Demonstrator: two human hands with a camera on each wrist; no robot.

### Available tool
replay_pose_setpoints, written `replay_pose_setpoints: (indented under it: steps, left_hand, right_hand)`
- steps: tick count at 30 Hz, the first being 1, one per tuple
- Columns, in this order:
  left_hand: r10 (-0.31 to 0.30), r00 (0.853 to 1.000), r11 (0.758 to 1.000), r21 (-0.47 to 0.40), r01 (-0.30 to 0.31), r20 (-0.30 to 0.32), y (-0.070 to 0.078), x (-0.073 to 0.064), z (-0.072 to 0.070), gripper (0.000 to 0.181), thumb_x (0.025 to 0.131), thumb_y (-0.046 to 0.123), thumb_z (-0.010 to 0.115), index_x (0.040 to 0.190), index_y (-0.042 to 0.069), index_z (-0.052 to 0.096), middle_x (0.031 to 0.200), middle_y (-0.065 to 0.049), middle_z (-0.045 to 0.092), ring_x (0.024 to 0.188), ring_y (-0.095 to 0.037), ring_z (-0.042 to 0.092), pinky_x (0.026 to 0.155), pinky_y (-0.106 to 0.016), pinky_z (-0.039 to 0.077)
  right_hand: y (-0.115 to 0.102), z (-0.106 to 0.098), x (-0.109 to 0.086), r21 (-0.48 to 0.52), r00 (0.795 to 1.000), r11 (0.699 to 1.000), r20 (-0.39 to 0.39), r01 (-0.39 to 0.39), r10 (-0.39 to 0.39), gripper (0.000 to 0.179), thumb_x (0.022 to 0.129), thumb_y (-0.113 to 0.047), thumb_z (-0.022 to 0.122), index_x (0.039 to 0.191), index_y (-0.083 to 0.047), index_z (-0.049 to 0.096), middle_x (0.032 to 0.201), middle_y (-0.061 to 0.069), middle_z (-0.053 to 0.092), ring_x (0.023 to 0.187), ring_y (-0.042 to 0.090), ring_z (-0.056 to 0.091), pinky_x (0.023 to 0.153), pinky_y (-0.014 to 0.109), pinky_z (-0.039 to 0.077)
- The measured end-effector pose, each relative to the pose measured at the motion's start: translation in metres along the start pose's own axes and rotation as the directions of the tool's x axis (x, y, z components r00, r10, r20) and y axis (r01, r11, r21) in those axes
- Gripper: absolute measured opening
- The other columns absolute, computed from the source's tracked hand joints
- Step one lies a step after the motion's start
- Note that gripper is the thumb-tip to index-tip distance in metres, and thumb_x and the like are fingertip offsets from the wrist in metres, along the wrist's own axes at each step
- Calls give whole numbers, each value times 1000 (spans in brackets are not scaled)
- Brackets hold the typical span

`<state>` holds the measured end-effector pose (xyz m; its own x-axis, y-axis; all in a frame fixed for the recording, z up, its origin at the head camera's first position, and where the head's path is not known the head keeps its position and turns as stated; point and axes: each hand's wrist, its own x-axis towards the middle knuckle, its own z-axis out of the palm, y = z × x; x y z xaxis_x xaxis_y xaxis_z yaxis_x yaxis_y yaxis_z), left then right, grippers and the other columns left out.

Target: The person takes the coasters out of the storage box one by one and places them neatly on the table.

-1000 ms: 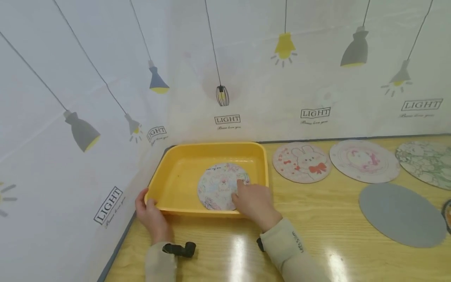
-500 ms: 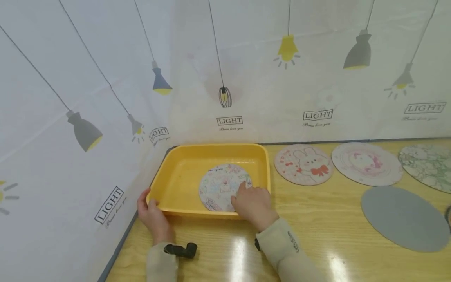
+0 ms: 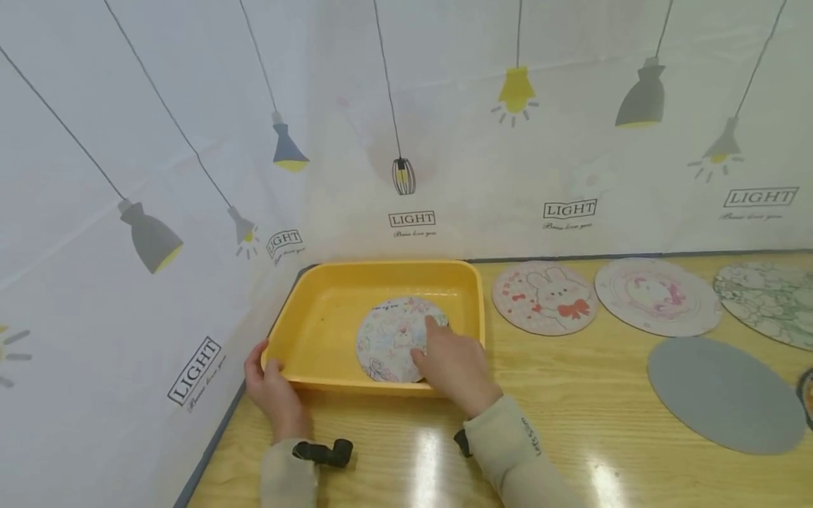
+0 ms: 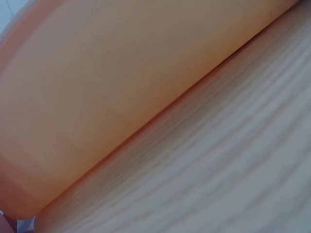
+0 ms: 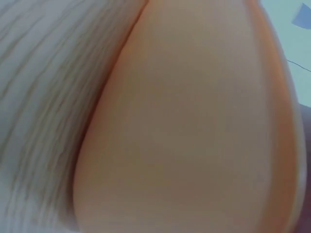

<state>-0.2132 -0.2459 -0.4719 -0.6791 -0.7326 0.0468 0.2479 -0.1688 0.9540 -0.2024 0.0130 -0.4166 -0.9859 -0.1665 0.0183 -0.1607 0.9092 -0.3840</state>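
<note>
A yellow plastic tray (image 3: 317,339) stands on the wooden table in the head view. My left hand (image 3: 274,391) grips its front left corner, thumb over the rim. Inside, toward the right, lies a round patterned mat (image 3: 390,346). My right hand (image 3: 459,363) reaches over the front rim, index finger and thumb touching the mat's face near its right edge. The other fingers are hidden, so I cannot tell whether it holds anything. The tray's outer wall (image 4: 121,73) fills most of the left wrist view, and the same wall (image 5: 184,121) the right wrist view.
Right of the tray lie a bunny mat (image 3: 545,298), a pink-and-white mat (image 3: 657,296), a green floral mat (image 3: 771,303) and a plain grey mat (image 3: 726,395). A dark round edge (image 3: 807,396) shows at the far right. White printed walls (image 3: 483,162) stand behind and left.
My right index finger and thumb have shifted slightly left over the mat. My left hand stays on the tray corner, and the tray and mats keep their places.
</note>
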Motion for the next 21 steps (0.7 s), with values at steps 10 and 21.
replay_pose_setpoints:
  steps: [10, 21]
  left_hand:
    - [-34, 999, 999, -1, 34, 0, 3, -4, -1, 41, 81, 0, 35, 116, 11, 52, 126, 0, 45, 106, -20, 45, 84, -34, 37]
    - [-41, 999, 998, -39, 41, 3, 5, -5, 1, 43, 79, -2, 33, 116, 9, 52, 125, -2, 46, 103, -22, 47, 82, -35, 39]
  right_hand:
    - [5, -6, 4, 275, 1000, 961, -14, -5, 10, 54, 86, -36, 53, 131, -7, 43, 139, 13, 33, 114, 28, 46, 91, 44, 38]
    - [9, -8, 10, 430, 999, 901, -16, 51, -49, 36, 87, -27, 55, 120, -14, 57, 112, 1, 60, 88, 14, 58, 70, 30, 46]
